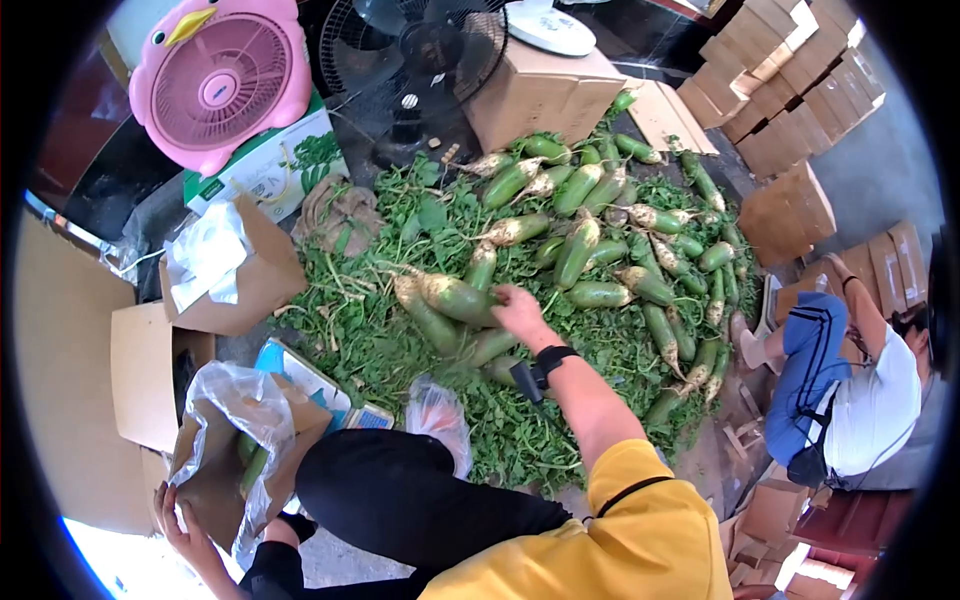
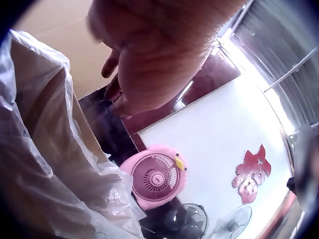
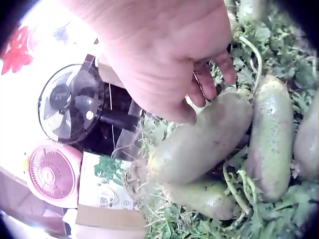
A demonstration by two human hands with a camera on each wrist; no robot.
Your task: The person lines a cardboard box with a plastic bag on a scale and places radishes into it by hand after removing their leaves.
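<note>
In the head view my right hand [image 1: 522, 312] is at the end of a thick green radish [image 1: 458, 298] with a pale, rooty tip. The right wrist view shows its loosely bent fingers [image 3: 202, 92] right at that radish [image 3: 204, 134], not wrapped round it; another radish [image 3: 271, 139] lies alongside. My left hand [image 1: 188, 530] is beside a cardboard box [image 1: 308, 420] lined with a clear plastic bag [image 1: 232, 385], fingers extended along its outer side. Green radishes [image 1: 252, 470] lie inside the box. In the left wrist view the left hand [image 2: 154, 55] is above the bag's edge.
Several more radishes [image 1: 580, 250] lie on a spread of cut leaves [image 1: 430, 215]. A pink fan [image 1: 218, 90], a black fan [image 1: 410, 60] and a carton [image 1: 545, 90] stand behind. Another person [image 1: 860, 400] sits at the right near stacked boxes [image 1: 790, 80].
</note>
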